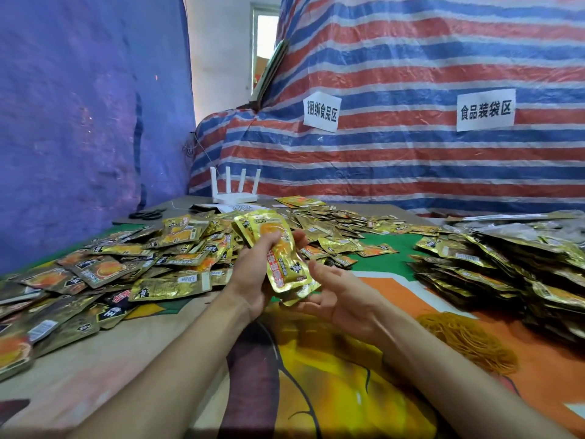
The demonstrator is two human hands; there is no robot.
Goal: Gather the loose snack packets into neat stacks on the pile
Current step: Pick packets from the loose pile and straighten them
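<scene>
Bundle of gold foil snack packets (pixel 278 248), centre frame | left hand (pixel 253 274) grasps its side, apparently aligning edges | right hand (pixel 338 296) unclenched, palm cupping lower end | stacked pile (pixel 506 274) right, presumably destination.

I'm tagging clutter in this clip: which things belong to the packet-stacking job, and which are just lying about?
Job: left hand gripping held packets; right hand, open beside them; loose packets; stacked pile.
Lying about: router; scissors; rubber bands, untouched; paper signs.
</scene>
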